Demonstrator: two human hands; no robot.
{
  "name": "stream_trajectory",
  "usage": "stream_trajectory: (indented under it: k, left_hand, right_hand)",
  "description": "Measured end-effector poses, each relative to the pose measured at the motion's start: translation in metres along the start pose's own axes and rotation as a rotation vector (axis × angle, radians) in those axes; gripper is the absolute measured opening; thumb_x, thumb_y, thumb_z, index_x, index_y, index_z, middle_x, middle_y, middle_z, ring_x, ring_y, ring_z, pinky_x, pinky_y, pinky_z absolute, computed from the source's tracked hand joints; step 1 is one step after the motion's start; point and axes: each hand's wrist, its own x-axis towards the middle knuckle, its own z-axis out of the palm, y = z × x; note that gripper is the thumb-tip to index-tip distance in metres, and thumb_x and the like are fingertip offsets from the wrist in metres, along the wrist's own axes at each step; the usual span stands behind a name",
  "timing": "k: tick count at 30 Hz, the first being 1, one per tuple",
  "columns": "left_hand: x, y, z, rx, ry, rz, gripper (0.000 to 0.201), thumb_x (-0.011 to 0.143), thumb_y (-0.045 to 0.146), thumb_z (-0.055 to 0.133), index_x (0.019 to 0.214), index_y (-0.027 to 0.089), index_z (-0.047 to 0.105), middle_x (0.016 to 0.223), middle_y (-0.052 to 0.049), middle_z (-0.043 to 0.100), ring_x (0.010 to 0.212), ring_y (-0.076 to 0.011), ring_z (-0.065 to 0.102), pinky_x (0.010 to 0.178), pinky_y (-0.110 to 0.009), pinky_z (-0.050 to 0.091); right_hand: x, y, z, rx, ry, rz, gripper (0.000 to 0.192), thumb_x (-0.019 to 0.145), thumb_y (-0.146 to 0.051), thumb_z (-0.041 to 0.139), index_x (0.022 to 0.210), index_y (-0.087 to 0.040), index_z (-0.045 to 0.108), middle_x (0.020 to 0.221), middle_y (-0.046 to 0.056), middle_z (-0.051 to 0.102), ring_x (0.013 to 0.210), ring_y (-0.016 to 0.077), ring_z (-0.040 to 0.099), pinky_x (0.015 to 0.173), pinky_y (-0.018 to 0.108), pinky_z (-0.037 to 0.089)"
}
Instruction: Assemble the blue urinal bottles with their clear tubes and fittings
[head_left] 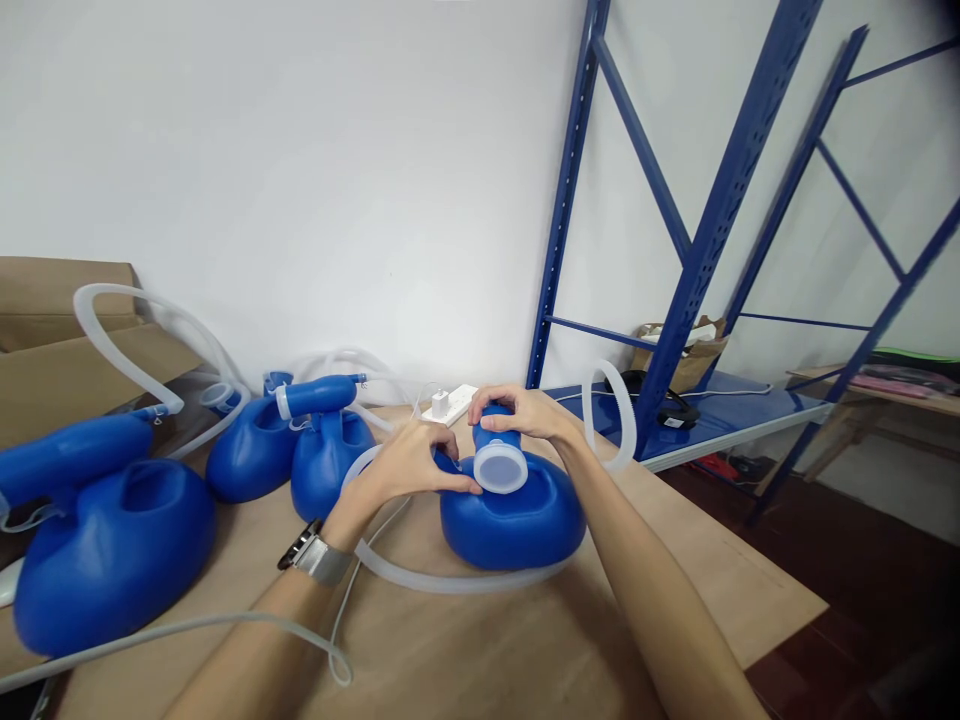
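Note:
A blue plastic urinal bottle (517,535) rests on the table in front of me, its round body toward me. My right hand (517,410) is wrapped over the blue tubular neck, whose translucent white round cap (500,468) faces me. My left hand (424,458) pinches a small blue part at the left of the bottle, its thumb reaching close to the cap. What lies between the left fingers is partly hidden. A translucent hose (450,582) curves across the table in front of the bottle, and another hose loop (626,410) rises behind my right forearm.
To the left stand more blue bottles (112,560) with hoses, beside an open cardboard box (67,375). A white power strip (454,402) lies by the wall. A pale cable (225,622) crosses the near left. Blue metal shelving (701,240) stands at the right, past the table edge.

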Motion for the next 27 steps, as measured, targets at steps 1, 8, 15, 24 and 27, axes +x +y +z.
stream_trajectory:
  k: [1,8,15,24,27]
  left_hand:
    - [0.001,0.000,0.002,0.058,0.008,-0.008,0.037,0.075,0.052,0.081,0.079,0.017,0.072,0.083,-0.002,0.072,0.078,-0.0182,0.063,0.071,-0.030,0.041]
    - [0.002,-0.008,0.019,0.558,0.348,0.048,0.063,0.086,0.038,0.077,0.142,0.014,0.057,0.143,-0.016,0.057,0.134,-0.0345,0.049,0.118,-0.058,0.025]
    - [0.002,-0.020,0.033,0.514,0.315,-0.018,0.077,0.100,0.056,0.051,0.159,0.010,0.033,0.157,-0.026,0.035,0.148,-0.0395,0.030,0.119,-0.062,0.023]
    - [-0.032,0.047,-0.075,0.092,0.328,0.253,0.041,0.101,0.042,0.057,0.134,0.019,0.063,0.147,-0.014,0.050,0.138,-0.0242,0.048,0.115,-0.041,0.041]
    - [-0.055,0.076,-0.107,0.127,0.404,0.344,0.034,0.104,0.038,0.053,0.127,0.015,0.064,0.120,-0.009,0.068,0.110,-0.0170,0.065,0.097,-0.031,0.051]
  right_hand:
    - [-0.003,-0.004,-0.003,-0.042,-0.007,0.018,0.060,0.065,-0.064,0.074,0.092,-0.011,0.071,0.109,0.005,0.071,0.101,0.0031,0.062,0.094,0.015,0.048]
    - [-0.050,-0.054,-0.003,-0.573,-0.054,0.289,0.102,0.056,-0.084,0.064,0.147,-0.043,0.044,0.166,-0.003,0.031,0.161,0.0267,0.029,0.144,0.049,0.027]
    - [-0.085,0.002,0.075,-0.885,0.393,0.259,0.095,0.065,-0.077,0.061,0.151,-0.047,0.031,0.172,-0.005,-0.001,0.167,0.0298,0.017,0.133,0.057,0.043]
    - [-0.059,0.066,0.026,-0.879,0.595,0.254,0.087,0.074,-0.072,0.054,0.151,-0.038,0.034,0.172,0.000,0.001,0.160,0.0247,0.034,0.131,0.049,0.049]
    - [-0.034,0.082,0.009,-0.776,0.667,0.300,0.097,0.074,-0.075,0.049,0.157,-0.032,0.025,0.172,0.006,-0.004,0.163,0.0325,0.025,0.134,0.059,0.039]
